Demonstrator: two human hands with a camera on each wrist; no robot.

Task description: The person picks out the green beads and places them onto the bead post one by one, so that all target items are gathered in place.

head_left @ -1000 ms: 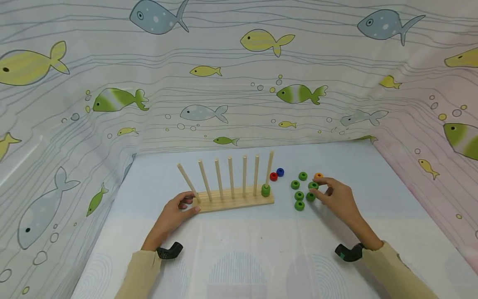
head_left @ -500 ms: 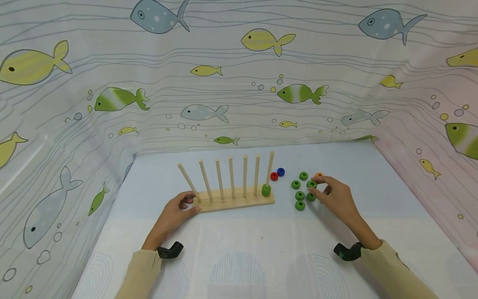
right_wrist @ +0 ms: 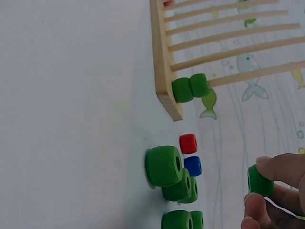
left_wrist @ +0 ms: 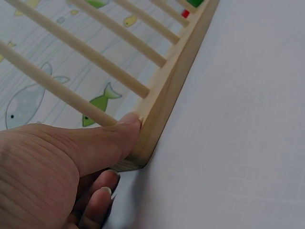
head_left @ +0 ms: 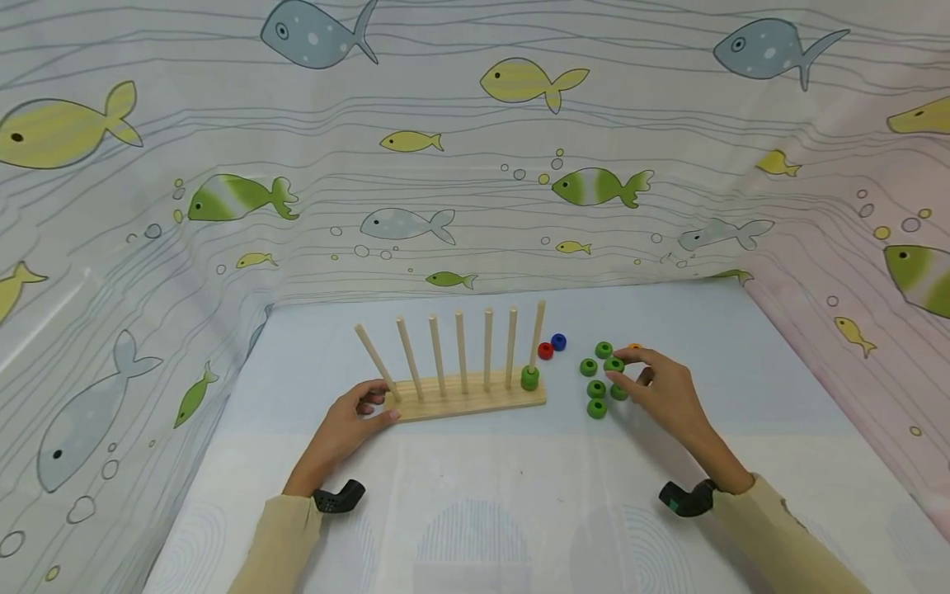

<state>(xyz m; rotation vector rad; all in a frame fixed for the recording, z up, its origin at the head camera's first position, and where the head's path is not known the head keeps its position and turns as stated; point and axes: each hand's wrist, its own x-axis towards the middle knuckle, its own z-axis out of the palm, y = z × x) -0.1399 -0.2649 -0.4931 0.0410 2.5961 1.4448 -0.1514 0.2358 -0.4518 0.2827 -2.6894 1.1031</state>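
My left hand [head_left: 354, 417] grips the left end of a wooden peg rack [head_left: 467, 403], thumb on top of its base in the left wrist view. Upright wooden pegs stand along the base. On the rightmost peg [head_left: 538, 334] two green beads [left_wrist: 194, 2] are stacked, plainly seen in the right wrist view. My right hand [head_left: 660, 389] pinches a green bead [right_wrist: 259, 181] between thumb and fingers, held above the table. Several loose green beads [head_left: 596, 388] lie just left of and below that hand.
A red bead [head_left: 545, 351] and a blue bead [head_left: 559, 341] lie behind the rack's right end. An orange bead [head_left: 635, 347] is partly hidden behind my right hand. Fish-printed sheeting [head_left: 445, 190] rises at the back and sides.
My right hand has moved slightly left with the pinched green bead, away from the orange bead. The left hand and the rack have stayed in place.
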